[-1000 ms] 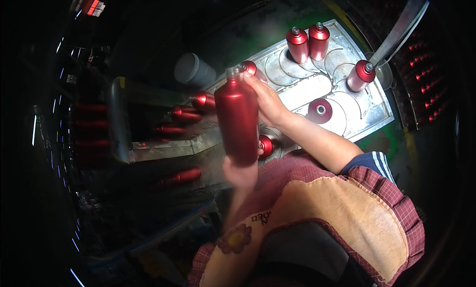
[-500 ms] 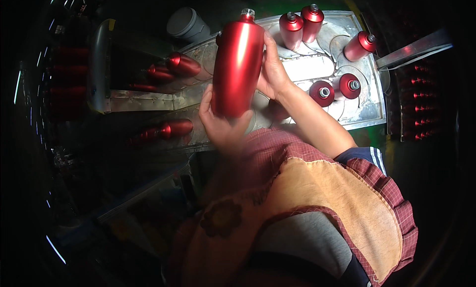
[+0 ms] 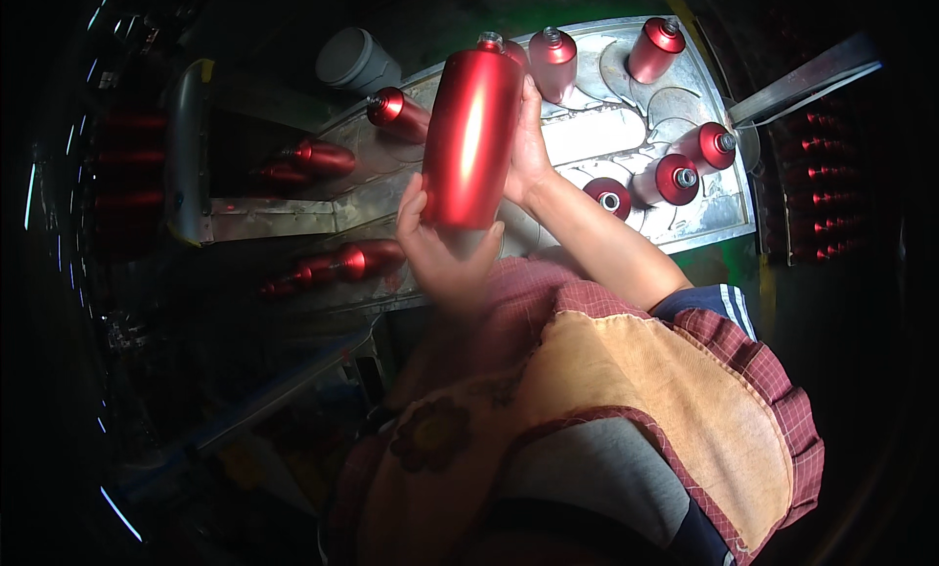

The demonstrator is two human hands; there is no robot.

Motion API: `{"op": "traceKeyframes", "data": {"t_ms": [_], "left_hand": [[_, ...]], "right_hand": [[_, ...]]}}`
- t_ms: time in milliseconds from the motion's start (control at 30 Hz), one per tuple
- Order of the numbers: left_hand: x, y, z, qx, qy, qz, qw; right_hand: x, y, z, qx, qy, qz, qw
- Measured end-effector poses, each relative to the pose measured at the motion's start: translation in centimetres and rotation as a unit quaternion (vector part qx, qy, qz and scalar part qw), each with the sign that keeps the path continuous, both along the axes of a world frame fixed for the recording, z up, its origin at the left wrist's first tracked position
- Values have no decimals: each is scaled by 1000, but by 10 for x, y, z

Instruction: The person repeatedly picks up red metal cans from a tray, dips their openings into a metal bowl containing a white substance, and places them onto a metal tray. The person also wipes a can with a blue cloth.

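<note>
A glossy red bottle (image 3: 473, 140) with a clear, threaded neck stands nearly upright between my two hands, raised above a metal conveyor table (image 3: 696, 231). My left hand (image 3: 448, 263) cups its lower end, fingers along the left side and thumb near the base. Behind its right side, my right hand (image 3: 528, 145) presses against the upper part, with the fingers partly hidden by the bottle. Other red bottles ride on the conveyor, among them one at the back (image 3: 555, 65), one at the back right (image 3: 656, 51) and one on the near run (image 3: 675, 180).
A pale plastic bucket (image 3: 358, 59) sits beyond the table. On the left, more red bottles (image 3: 357, 260) lead off into shadow near a rounded metal guard (image 3: 188, 155). A metal bar (image 3: 807, 82) juts out at the right, above rows of dark red bottles (image 3: 827, 199).
The conveyor's bottles have shifted: near-side ones rightward, right-end ones round toward the back, far-side ones leftward. The held bottle stays almost in place between both hands.
</note>
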State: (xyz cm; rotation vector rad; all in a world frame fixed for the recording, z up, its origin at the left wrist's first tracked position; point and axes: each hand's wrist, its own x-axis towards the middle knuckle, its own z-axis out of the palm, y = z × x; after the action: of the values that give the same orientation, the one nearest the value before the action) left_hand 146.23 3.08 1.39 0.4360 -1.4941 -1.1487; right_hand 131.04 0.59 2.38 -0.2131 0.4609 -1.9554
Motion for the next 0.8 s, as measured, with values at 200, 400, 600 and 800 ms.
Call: {"op": "traceKeyframes", "data": {"t_ms": [200, 400, 600, 800], "left_hand": [[-3, -3, 0, -41, -26, -14, 999], [-5, -5, -3, -51, -24, -32, 998], [-7, -3, -2, 29, 23, -39, 999], [-6, -1, -3, -7, -6, -34, 999]], "right_hand": [[-7, 0, -9, -38, -46, 2, 998], [-14, -1, -15, -94, -63, 29, 993], [-12, -2, -11, 2, 1, -15, 1000], [-13, 2, -11, -81, -63, 29, 994]]}}
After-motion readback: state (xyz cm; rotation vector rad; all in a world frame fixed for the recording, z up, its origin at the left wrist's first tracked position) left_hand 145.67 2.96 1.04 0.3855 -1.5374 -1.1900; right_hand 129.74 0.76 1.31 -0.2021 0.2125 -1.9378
